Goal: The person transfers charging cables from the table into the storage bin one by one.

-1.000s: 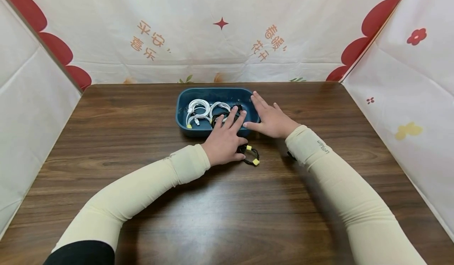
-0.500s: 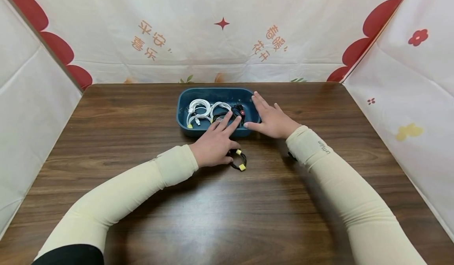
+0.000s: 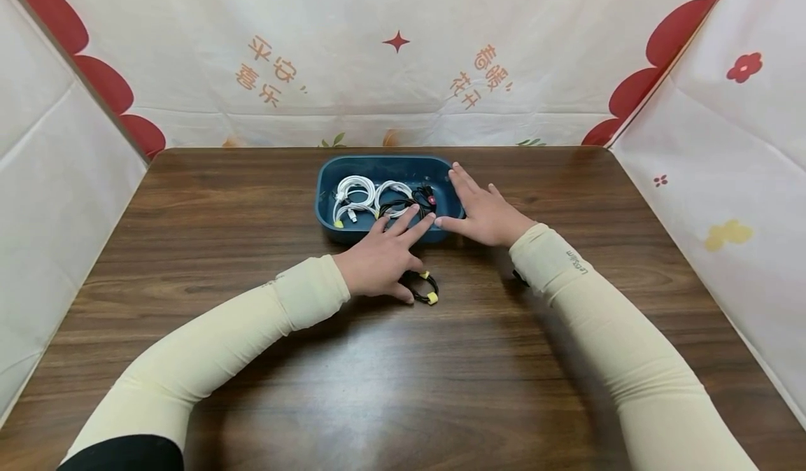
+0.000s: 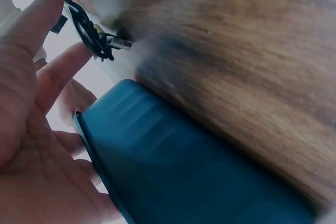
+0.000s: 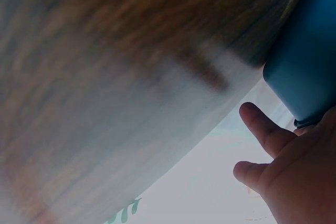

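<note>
A coiled black cable (image 3: 436, 286) with yellow tags is just in front of the blue bin (image 3: 343, 236). My left hand (image 3: 376, 262) has its thumb and index finger spread either side of this coil. Its other fingers reach over the bin's front rim. In the left wrist view the coil (image 4: 86, 31) shows a metal plug, with thumb and index fingertips right at it. At the bin's right end, my right hand (image 3: 485, 217) rests spread, its fingertips and thumb on the rim.
Inside the bin lie two coiled white cables (image 3: 356, 180) and several black cable loops (image 3: 423, 202) with a red piece. The wooden table (image 3: 208, 247) meets white printed sheets (image 3: 390, 86) at the back and sides.
My left hand has shifted left with the tagged black coil, which then stopped; the thumb and index finger have since spread apart. The right hand stays put on the bin.
</note>
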`<state>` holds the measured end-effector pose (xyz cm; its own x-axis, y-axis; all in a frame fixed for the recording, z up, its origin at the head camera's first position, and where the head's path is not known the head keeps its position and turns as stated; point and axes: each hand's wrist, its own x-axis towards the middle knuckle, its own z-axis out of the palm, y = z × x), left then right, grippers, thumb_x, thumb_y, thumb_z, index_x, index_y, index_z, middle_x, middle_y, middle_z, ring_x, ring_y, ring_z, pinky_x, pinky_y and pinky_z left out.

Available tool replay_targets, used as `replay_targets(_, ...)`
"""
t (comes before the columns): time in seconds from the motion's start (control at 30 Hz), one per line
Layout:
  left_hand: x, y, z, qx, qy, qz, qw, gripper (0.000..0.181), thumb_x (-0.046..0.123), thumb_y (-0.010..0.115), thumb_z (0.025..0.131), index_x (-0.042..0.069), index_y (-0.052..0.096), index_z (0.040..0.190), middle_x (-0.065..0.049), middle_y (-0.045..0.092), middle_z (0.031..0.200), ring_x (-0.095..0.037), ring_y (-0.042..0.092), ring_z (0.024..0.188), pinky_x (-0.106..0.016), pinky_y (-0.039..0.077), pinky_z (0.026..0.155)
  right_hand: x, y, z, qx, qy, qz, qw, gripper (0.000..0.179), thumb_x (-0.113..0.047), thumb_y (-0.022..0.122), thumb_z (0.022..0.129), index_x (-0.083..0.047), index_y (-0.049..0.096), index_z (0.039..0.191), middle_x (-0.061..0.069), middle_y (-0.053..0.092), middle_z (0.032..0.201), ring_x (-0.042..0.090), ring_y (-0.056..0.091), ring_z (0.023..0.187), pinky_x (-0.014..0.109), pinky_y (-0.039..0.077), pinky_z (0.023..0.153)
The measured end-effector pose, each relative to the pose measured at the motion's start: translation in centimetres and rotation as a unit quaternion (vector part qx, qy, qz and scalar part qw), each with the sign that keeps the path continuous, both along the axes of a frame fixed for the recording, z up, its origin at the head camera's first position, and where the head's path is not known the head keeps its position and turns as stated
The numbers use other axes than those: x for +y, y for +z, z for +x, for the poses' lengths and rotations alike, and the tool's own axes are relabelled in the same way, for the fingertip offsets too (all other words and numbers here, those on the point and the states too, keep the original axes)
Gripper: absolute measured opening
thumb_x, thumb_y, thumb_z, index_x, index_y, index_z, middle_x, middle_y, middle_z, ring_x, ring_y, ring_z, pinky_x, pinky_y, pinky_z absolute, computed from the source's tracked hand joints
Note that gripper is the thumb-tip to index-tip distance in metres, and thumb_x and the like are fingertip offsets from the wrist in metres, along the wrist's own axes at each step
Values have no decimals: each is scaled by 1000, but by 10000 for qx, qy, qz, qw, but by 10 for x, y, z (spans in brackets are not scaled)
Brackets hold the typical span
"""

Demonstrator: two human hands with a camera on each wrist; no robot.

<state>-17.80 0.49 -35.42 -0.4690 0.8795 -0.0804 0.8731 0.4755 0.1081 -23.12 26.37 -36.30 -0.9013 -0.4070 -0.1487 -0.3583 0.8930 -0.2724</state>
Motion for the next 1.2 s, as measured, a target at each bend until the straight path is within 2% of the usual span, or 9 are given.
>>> replay_targets(0.1,1,0,0,31,36,-2,10000,51,61,73,81,28,74,120,-12,4,166,-37,-6,150,-67,18,111,0,0,-1,36,12,0,10000,105,-78,38,91,-11,-4,160,1,-16,165,35,23,147,67,4,113)
replay_targets(0.3,2,-2,0,233,47,-102,9997,55,64,69,83,29,72,125,-11,4,166,-37,-5,150,-66,20,111,0,1,0,27,-3,-3,10000,106,-77,39,91,-9,-3,160,5,-13,166,37,26,146,67,4,113)
replay_targets(0.53,0,-1,0,136,128,-195,9996,54,65,72,80,29,74,121,-6,1,167,-36,-9,150,-63,20,112,-1,2,2,-38,-42,-8,10000,105,-77,39,91,-11,-4,160,-1,-17,164,35,22,147,65,3,114)
replay_targets(0.9,-7,1,0,212,181,-223,9994,52,59,80,75,29,75,117,-9,1,167,-39,-6,150,-62,26,110,0,0,1,-13,-53,-27,10000,106,-77,40,90,-11,-5,160,-2,-18,164,29,16,150,65,3,114)
replay_targets(1.2,-9,4,-3,48,10,-151,9999,50,52,81,76,25,72,117,-13,6,166,-38,-8,150,-61,24,112,0,1,1,-34,-35,-38,10000,105,-77,40,91,-11,-5,160,-2,-18,164,30,17,149,65,4,114)
